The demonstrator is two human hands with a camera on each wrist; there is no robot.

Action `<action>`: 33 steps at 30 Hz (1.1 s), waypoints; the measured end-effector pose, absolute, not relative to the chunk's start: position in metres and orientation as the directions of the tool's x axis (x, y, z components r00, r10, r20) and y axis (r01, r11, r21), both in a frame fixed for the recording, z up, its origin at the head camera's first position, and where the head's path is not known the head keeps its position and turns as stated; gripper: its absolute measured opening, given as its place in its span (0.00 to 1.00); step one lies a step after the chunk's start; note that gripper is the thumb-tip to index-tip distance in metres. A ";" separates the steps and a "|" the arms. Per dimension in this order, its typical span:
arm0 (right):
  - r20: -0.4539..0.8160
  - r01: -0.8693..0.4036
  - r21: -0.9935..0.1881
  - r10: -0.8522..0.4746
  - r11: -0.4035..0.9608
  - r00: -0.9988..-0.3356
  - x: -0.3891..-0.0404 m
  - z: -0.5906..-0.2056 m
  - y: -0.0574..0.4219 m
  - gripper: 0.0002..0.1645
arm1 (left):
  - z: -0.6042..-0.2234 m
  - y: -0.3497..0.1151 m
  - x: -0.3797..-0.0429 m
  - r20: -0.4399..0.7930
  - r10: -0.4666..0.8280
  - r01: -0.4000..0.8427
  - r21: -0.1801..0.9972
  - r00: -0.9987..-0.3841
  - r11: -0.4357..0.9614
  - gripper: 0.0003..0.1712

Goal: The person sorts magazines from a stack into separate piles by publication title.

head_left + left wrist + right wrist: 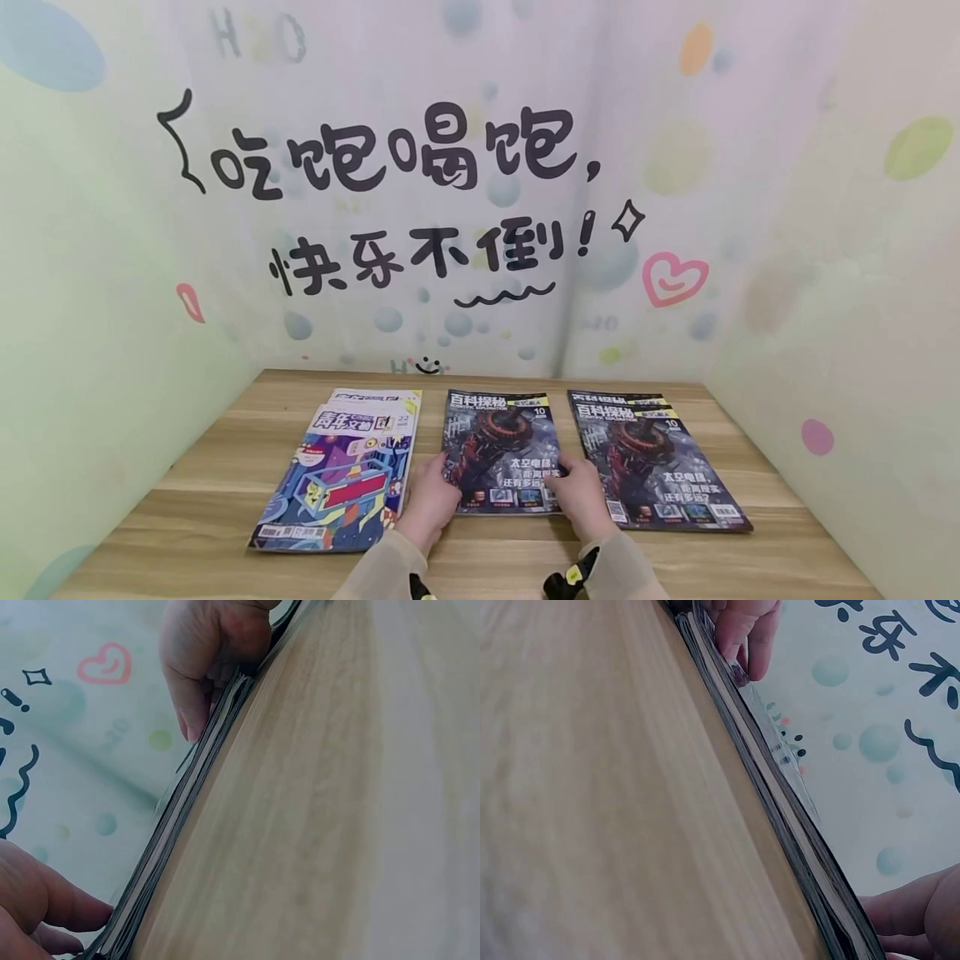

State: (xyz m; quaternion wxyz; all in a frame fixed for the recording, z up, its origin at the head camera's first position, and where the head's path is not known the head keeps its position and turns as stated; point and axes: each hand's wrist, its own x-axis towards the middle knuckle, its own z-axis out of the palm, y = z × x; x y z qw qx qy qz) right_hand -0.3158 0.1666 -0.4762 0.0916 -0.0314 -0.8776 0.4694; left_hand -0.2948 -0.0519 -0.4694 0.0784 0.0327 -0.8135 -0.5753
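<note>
A dark magazine (498,446) with a red tower-like structure on its cover lies in the middle of the table. My left hand (431,500) holds it by its left edge near the lower corner, and my right hand (583,498) grips the opposite edge. In the left wrist view, the thick layered near edge of the magazine (180,802) runs between the left hand (37,907) and the right hand (214,645). From the right wrist, the right hand (915,915) shows at the lower corner, thumb and fingers around the edge.
Left of it, colourful magazines (337,487) lie stacked with a white-topped one partly underneath. Two overlapping dark magazines (660,475) with the same cover lie close on the right. Patterned walls (450,333) enclose the wooden table (202,500) at the back and sides.
</note>
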 end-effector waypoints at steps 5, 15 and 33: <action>0.128 -0.025 -0.815 0.139 0.579 -0.982 -0.315 -0.476 0.167 0.31 | -0.471 -0.052 -0.296 0.081 -0.135 0.033 0.944 -0.988 0.328 0.29; 0.130 -0.025 -0.831 0.151 0.555 -0.980 -0.316 -0.478 0.167 0.30 | -0.468 -0.053 -0.298 0.034 -0.174 -0.011 0.968 -0.984 0.252 0.39; 0.133 -0.030 -0.844 0.155 0.535 -0.979 -0.316 -0.479 0.167 0.29 | -0.463 -0.056 -0.296 0.038 -0.148 0.004 0.975 -0.988 0.223 0.37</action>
